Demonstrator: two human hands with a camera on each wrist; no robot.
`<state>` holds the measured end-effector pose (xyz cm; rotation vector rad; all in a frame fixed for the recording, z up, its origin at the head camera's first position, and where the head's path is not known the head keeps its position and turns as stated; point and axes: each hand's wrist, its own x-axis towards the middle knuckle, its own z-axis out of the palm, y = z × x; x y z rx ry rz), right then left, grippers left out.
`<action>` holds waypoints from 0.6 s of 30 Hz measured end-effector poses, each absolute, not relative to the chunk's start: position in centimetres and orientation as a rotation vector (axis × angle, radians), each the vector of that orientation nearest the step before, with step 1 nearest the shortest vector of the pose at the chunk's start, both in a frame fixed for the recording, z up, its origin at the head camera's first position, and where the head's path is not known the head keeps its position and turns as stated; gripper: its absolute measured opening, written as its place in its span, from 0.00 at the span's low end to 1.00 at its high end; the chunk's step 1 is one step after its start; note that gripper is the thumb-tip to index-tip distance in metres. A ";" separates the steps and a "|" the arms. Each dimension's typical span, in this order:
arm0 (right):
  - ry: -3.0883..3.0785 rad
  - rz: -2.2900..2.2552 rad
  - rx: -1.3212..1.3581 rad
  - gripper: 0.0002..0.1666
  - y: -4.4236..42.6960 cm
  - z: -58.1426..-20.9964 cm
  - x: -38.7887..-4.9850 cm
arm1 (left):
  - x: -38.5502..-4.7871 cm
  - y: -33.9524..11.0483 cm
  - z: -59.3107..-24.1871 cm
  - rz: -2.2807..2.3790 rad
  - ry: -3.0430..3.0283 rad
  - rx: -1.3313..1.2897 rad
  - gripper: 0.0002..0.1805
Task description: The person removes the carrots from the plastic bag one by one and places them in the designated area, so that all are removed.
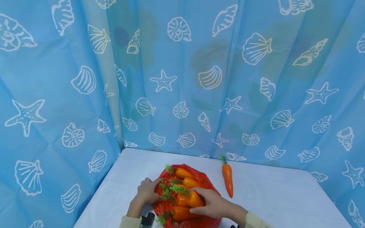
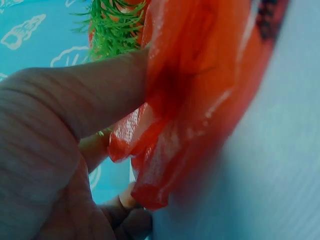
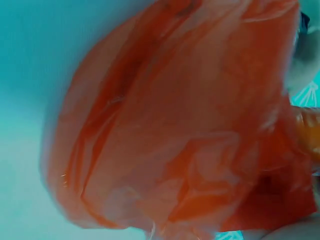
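Observation:
A red plastic bag (image 1: pixel 211 186) lies open on the table, with several orange carrots (image 1: pixel 183 212) with green tops heaped in it. At the bag's left edge, my left hand (image 1: pixel 146 191) grips the plastic; the left wrist view shows its thumb (image 2: pixel 100 90) against the red film (image 2: pixel 195 100), fingers partly hidden behind. On the right side of the heap, my right hand (image 1: pixel 212 202) holds a carrot (image 1: pixel 195 199) by its thick end between thumb and fingers. The bag's side (image 3: pixel 165 120) fills most of the right wrist view, hiding most of that hand.
One more carrot (image 1: pixel 227 179) lies on the white table (image 1: pixel 273 196), right of the bag, its green top toward the back. A blue curtain (image 1: pixel 182 57) with white shell prints hangs behind the table and along its left side.

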<state>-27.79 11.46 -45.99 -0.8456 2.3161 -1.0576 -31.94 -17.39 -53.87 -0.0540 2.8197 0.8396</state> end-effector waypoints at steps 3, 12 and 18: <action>2.337 -1.116 -0.795 0.23 11.5 -45.7 -28.5 | -32.0 -17.8 -53.9 0.852 2.828 -0.094 0.42; 2.370 -1.122 -0.727 0.35 11.9 -45.2 -29.7 | -32.0 -18.0 -53.8 0.839 2.852 -0.160 0.42; 2.397 -1.108 -0.730 0.31 11.7 -45.4 -29.8 | -32.0 -17.9 -53.9 0.838 2.846 -0.159 0.42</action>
